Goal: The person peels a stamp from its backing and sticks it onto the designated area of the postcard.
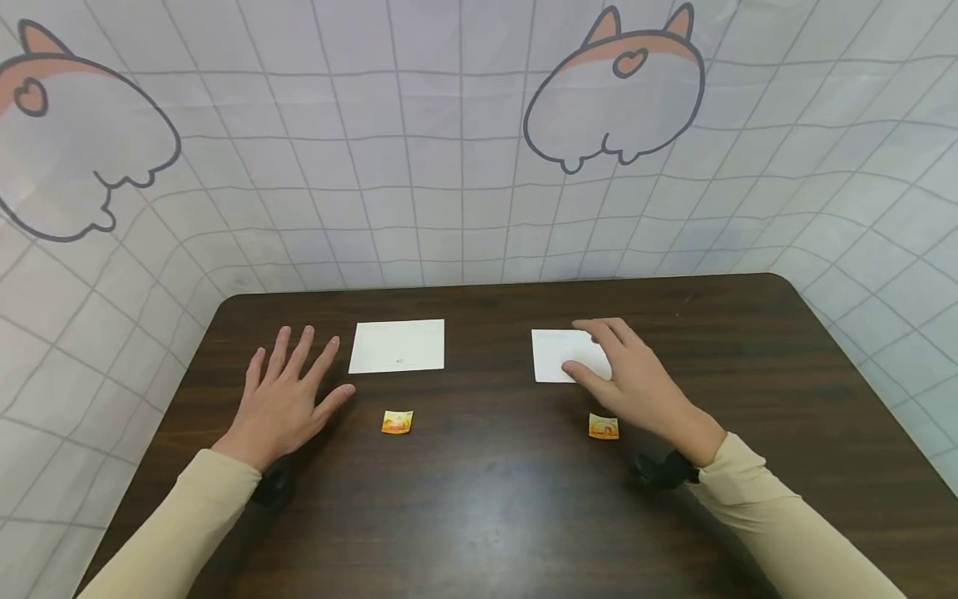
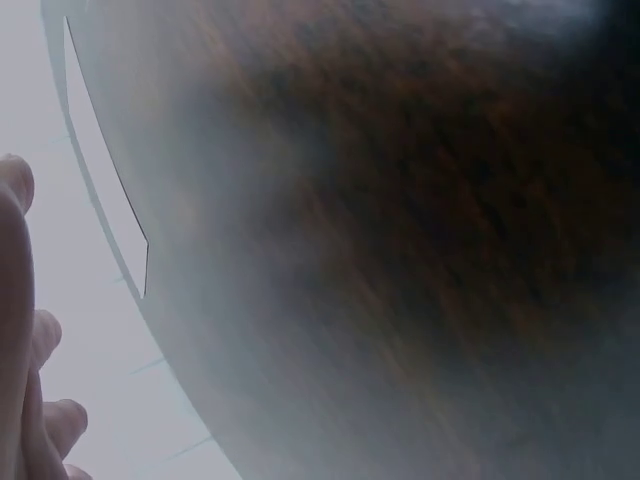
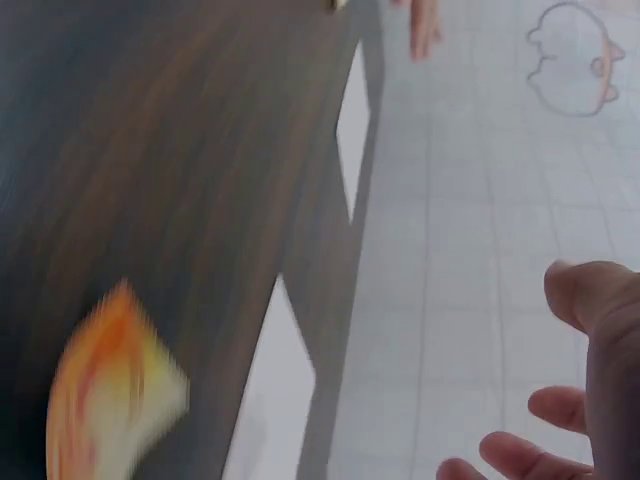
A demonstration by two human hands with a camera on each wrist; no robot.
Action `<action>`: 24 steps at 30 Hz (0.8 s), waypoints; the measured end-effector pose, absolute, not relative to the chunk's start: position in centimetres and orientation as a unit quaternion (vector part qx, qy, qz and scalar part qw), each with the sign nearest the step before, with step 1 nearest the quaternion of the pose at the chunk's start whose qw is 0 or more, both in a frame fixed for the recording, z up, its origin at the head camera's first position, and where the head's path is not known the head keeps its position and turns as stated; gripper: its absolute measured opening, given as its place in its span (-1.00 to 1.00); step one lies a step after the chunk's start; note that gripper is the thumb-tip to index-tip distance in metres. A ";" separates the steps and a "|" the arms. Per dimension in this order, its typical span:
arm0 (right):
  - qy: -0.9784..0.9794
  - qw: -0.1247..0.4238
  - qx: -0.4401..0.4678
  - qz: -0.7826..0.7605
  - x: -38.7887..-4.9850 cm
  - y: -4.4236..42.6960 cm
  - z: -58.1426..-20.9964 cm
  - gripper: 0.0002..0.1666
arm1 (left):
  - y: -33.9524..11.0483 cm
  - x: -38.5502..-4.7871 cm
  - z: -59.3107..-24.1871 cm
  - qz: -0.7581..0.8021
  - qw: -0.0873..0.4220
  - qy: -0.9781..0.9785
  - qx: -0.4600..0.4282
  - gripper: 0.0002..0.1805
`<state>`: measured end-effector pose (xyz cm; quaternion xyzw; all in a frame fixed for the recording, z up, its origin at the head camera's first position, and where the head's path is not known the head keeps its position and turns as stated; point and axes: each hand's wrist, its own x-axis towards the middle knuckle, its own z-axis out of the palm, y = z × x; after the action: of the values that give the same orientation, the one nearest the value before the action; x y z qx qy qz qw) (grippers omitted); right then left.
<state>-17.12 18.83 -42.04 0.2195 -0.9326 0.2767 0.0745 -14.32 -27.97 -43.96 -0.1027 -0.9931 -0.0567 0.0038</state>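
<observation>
My left hand (image 1: 280, 403) is spread with straight fingers at the table's left side, holding nothing. Right of it lie a white paper rectangle (image 1: 398, 346) and, nearer to me, a small yellow-orange stamp-like piece (image 1: 397, 422). My right hand (image 1: 639, 378) hovers with relaxed fingers partly over a second, smaller white paper (image 1: 557, 356), hiding its right side. A second yellow-orange piece (image 1: 603, 427) lies just below that hand and looks blurred and slightly curled in the right wrist view. Nothing is between the right fingers.
Everything lies on a dark brown wooden table (image 1: 479, 516) with rounded far corners. A white grid-patterned cloth (image 1: 464, 166) with cartoon animal drawings hangs behind and at both sides. Dark wrist devices (image 1: 664, 470) sit under both wrists.
</observation>
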 end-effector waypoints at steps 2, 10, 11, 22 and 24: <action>-0.926 0.070 0.217 0.302 -17.1 17.7 -42.2 -0.34 | -27.9 -14.6 -44.2 -0.052 0.003 -0.993 -0.108 -0.11; -0.876 0.015 0.199 0.439 -16.8 13.0 -42.9 -0.54 | -27.4 -15.5 -44.7 -0.047 -0.002 -0.990 -0.136 -0.11; -0.870 -0.001 0.194 0.452 -16.8 12.4 -43.1 -0.57 | -27.3 -15.6 -44.8 -0.047 -0.004 -0.989 -0.141 -0.11; -0.825 -0.126 0.157 0.528 -16.7 6.7 -44.7 -0.62 | -27.2 -16.8 -45.4 -0.050 -0.032 -0.983 -0.174 -0.14; -0.828 -0.135 0.152 0.522 -16.8 5.9 -44.9 -0.64 | -27.2 -17.0 -45.5 -0.049 -0.031 -0.982 -0.180 -0.17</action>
<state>-16.75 5.87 -44.94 0.1518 -0.8283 0.5223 -0.1348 -17.03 -27.17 -45.49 -0.1800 -0.9819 -0.0495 -0.0306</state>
